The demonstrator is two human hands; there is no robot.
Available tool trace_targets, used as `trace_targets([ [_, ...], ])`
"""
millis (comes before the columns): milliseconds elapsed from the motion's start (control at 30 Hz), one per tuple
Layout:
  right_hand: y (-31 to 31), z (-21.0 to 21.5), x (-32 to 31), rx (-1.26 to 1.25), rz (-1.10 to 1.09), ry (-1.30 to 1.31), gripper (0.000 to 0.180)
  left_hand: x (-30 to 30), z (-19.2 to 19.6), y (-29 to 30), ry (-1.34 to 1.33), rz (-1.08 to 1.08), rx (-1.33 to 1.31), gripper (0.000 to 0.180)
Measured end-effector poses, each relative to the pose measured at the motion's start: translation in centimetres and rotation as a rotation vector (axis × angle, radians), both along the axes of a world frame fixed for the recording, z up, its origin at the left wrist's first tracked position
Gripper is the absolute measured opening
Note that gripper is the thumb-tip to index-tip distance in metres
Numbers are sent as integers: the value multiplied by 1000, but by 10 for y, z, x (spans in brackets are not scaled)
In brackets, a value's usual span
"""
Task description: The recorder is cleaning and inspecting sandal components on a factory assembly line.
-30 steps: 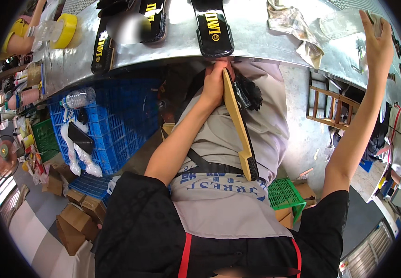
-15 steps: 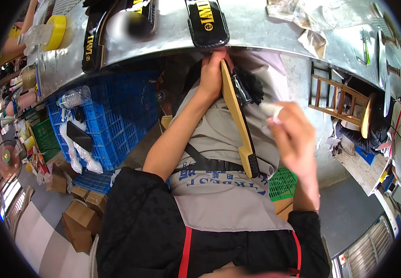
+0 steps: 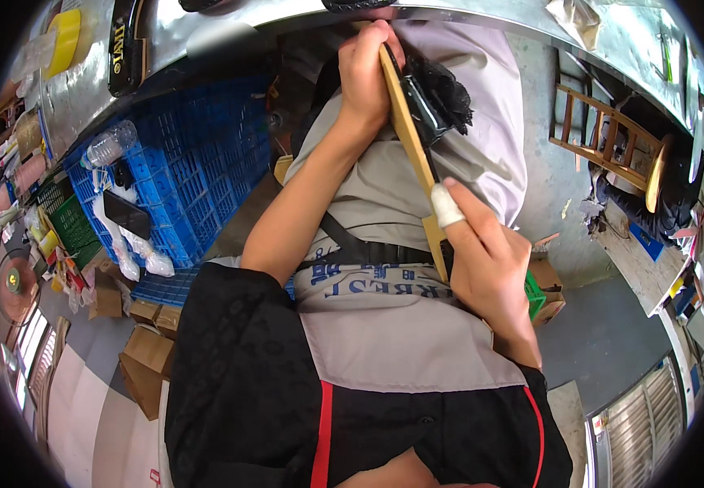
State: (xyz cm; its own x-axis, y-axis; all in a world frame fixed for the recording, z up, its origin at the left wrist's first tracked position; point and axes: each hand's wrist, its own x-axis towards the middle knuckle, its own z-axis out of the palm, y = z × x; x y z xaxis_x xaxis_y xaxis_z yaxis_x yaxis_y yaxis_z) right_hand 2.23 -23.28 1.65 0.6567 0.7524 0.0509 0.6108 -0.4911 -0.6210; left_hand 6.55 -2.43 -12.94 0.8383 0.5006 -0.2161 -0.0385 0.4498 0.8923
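Note:
A slipper with a tan sole, black footbed and black ruffled strap stands on edge above my lap. My left hand is closed round its far, toe end. My right hand is closed beside the heel end, fingers curled. A small white cloth covers or is pinched at its fingertips and touches the black face of the slipper. The ends of the left fingers are partly hidden behind the sole.
Along the far edge runs a metal table with a black slipper piece and yellow tape. Blue crates holding a bottle and a phone stand left. A wooden stool lies at right.
My right hand has moved left and down, bringing the white cloth from the air onto the slipper near its heel. My left hand keeps its hold. The view has shifted slightly.

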Motion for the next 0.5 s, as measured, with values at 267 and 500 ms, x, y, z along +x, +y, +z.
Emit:
trace_targets([
  [267,0,5,0,-82,-19,25,43,-2,-11,1,31,-5,69,37],
  [500,14,-2,3,-76,-80,33,36,-2,-17,3,50,1,88,36],
])
